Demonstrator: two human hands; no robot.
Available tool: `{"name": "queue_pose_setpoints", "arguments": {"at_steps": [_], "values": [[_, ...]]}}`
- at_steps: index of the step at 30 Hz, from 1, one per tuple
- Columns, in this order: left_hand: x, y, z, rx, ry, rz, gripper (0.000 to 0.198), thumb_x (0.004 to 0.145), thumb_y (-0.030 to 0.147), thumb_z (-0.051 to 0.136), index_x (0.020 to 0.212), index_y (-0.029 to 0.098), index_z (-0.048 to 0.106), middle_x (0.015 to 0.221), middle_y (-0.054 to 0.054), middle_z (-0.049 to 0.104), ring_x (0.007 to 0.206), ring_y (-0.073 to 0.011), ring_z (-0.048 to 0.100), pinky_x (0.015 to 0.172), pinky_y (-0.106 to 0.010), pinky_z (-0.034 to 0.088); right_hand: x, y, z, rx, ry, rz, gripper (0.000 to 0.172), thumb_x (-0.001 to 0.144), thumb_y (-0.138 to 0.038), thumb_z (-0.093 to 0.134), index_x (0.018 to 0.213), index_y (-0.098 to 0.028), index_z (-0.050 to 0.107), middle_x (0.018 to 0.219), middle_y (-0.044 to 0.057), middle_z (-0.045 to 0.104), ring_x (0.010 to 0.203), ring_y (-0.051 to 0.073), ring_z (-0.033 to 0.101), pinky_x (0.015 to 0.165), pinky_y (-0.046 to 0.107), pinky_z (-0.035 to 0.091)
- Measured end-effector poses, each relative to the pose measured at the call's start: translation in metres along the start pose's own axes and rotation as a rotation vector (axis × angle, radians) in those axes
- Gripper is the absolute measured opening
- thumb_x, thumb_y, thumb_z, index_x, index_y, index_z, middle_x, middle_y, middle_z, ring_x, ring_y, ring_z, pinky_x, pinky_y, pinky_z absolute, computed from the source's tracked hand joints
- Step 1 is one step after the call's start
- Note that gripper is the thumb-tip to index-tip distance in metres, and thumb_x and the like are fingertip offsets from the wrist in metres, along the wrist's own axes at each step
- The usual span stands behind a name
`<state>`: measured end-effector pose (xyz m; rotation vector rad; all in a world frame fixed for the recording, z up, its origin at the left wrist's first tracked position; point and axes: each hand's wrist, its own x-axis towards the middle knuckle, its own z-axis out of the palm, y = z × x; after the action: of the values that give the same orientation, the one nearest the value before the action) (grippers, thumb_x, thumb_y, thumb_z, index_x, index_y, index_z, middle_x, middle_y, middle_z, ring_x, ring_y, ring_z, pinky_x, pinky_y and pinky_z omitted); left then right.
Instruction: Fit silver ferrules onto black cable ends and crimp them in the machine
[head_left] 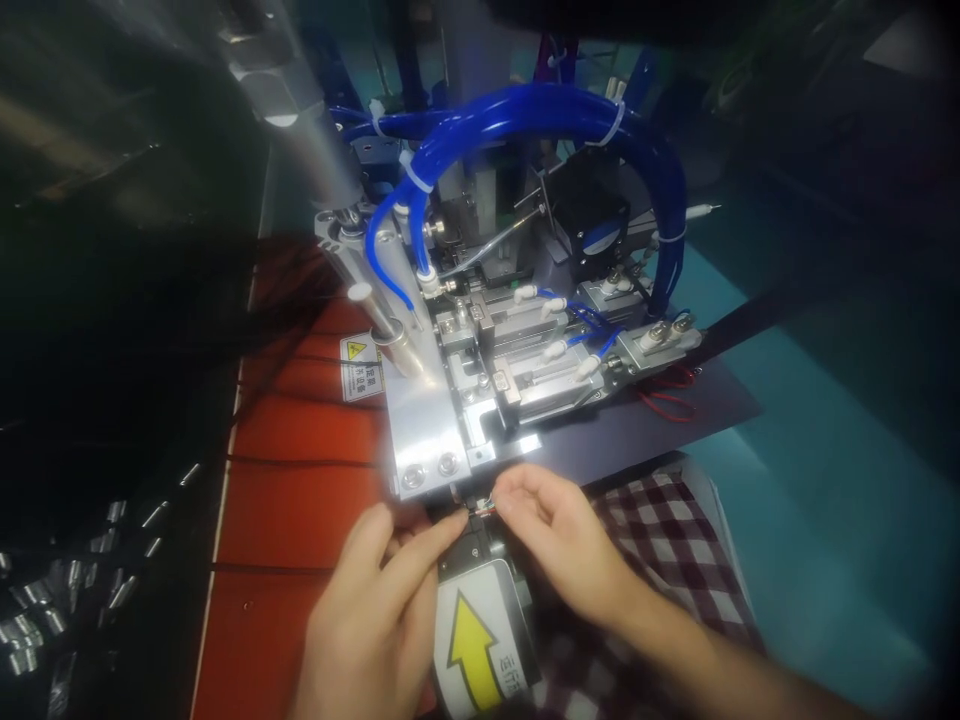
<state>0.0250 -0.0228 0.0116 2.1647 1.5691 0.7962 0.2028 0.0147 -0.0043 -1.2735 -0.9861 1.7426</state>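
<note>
The left hand [367, 620] is touching the dark guide block [463, 556], its grip's hold unclear; the right hand [562, 530] is pinching thin coloured wires [486, 508] just above it. Wire positioning is seemingly underway, calling for steady alignment.

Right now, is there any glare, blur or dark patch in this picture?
Head view: glare whitens the metal plate; the far left and top right sink into darkness, and the shiny bits look smeared. Head view, centre: the blue tubes look clearer, but the wires by the right hand lack fine detail.
</note>
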Motion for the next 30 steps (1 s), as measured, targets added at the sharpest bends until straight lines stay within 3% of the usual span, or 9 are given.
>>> {"name": "queue_pose_setpoints", "arguments": {"at_steps": [3, 7, 12, 18, 20, 23, 28, 30], "values": [[0.000, 0.000, 0.000, -0.007, 0.006, -0.005, 0.032, 0.088, 0.009, 0.052, 0.114, 0.023, 0.064, 0.099, -0.003, 0.052, 0.084, -0.0088, 0.060, 0.071, -0.014, 0.050, -0.001, 0.003, -0.001, -0.050, 0.001, -0.035, 0.013, 0.084, -0.028, 0.056, 0.079, -0.016, 0.055, 0.063, -0.004, 0.047, 0.055, 0.009, 0.041, 0.050, 0.023, 0.034], [-0.002, 0.001, -0.001, -0.005, 0.004, 0.001, 0.033, 0.088, 0.009, 0.052, 0.116, 0.023, 0.063, 0.098, -0.003, 0.050, 0.082, -0.0082, 0.060, 0.070, -0.013, 0.049, 0.000, -0.002, -0.002, -0.054, -0.025, 0.026, 0.015, 0.084, -0.029, 0.056, 0.078, -0.015, 0.056, 0.066, -0.002, 0.051, 0.059, 0.011, 0.044, 0.052, 0.025, 0.035], [-0.003, 0.000, -0.001, 0.026, 0.019, 0.019, 0.033, 0.087, 0.008, 0.053, 0.116, 0.023, 0.063, 0.097, -0.003, 0.050, 0.084, -0.0090, 0.059, 0.071, -0.013, 0.049, 0.001, -0.002, -0.002, -0.067, -0.038, 0.058, 0.014, 0.083, -0.027, 0.056, 0.075, -0.015, 0.055, 0.059, -0.005, 0.044, 0.054, 0.009, 0.038, 0.050, 0.024, 0.031], [-0.002, -0.002, 0.000, 0.024, 0.026, 0.026, 0.033, 0.087, 0.009, 0.052, 0.115, 0.023, 0.063, 0.100, -0.004, 0.052, 0.084, -0.0097, 0.060, 0.071, -0.014, 0.050, -0.001, 0.009, -0.006, -0.303, 0.000, -0.248, 0.007, 0.084, -0.019, 0.053, 0.078, -0.017, 0.055, 0.067, -0.003, 0.045, 0.058, 0.011, 0.042, 0.052, 0.024, 0.035], [-0.003, -0.003, 0.001, 0.026, 0.028, 0.033, 0.033, 0.087, 0.009, 0.052, 0.115, 0.023, 0.063, 0.101, -0.004, 0.052, 0.086, -0.0102, 0.061, 0.072, -0.014, 0.050, -0.001, 0.010, -0.006, -0.327, -0.003, -0.285, 0.007, 0.084, -0.018, 0.053, 0.078, -0.017, 0.055, 0.068, -0.002, 0.045, 0.059, 0.011, 0.042, 0.053, 0.024, 0.036], [-0.004, -0.002, 0.002, 0.022, 0.031, 0.019, 0.033, 0.088, 0.010, 0.052, 0.116, 0.024, 0.063, 0.101, -0.004, 0.052, 0.086, -0.0101, 0.060, 0.071, -0.014, 0.050, -0.001, 0.008, -0.003, -0.252, 0.008, -0.209, 0.009, 0.084, -0.022, 0.055, 0.077, -0.017, 0.055, 0.066, -0.003, 0.044, 0.058, 0.010, 0.041, 0.052, 0.023, 0.035], [-0.004, 0.000, 0.002, -0.002, 0.034, -0.024, 0.033, 0.088, 0.010, 0.051, 0.116, 0.024, 0.063, 0.104, -0.004, 0.053, 0.088, -0.0107, 0.061, 0.073, -0.014, 0.050, 0.001, -0.002, -0.001, 0.083, -0.056, 0.152, 0.022, 0.082, -0.034, 0.059, 0.073, -0.016, 0.052, 0.057, -0.007, 0.040, 0.050, 0.007, 0.033, 0.046, 0.021, 0.027], [-0.003, 0.000, 0.001, -0.004, 0.025, 0.001, 0.033, 0.088, 0.010, 0.051, 0.116, 0.022, 0.064, 0.104, -0.005, 0.054, 0.089, -0.0117, 0.062, 0.073, -0.015, 0.051, 0.001, -0.004, -0.003, 0.103, -0.084, 0.197, 0.025, 0.083, -0.039, 0.060, 0.074, -0.016, 0.053, 0.052, -0.009, 0.038, 0.046, 0.006, 0.030, 0.045, 0.021, 0.024]]}}
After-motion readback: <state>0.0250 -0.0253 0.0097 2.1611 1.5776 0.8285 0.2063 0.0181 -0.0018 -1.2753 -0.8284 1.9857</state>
